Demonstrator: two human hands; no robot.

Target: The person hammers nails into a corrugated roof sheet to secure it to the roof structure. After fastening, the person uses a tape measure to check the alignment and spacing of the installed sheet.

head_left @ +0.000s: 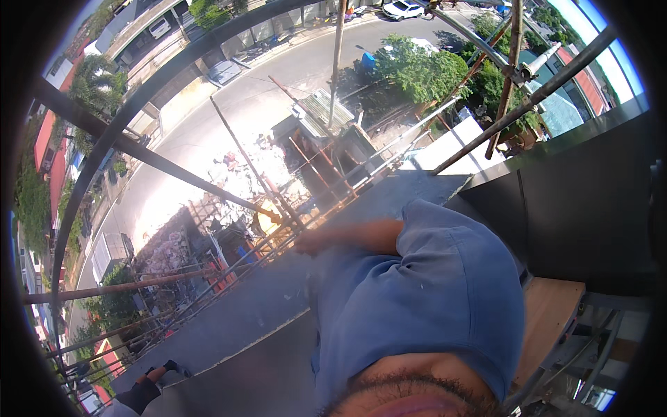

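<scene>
blue sleeve (445, 292) | right hand (310, 242) on grey ledge (278, 292) | scaffold poles (174, 170) beyond

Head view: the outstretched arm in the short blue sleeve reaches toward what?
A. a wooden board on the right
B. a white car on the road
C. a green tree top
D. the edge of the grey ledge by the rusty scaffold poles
D: the hand at the end of the arm in the short blue sleeve lies at the outer edge of the grey ledge, beside the rusty scaffold poles; whether it grips anything is blurred.
</scene>
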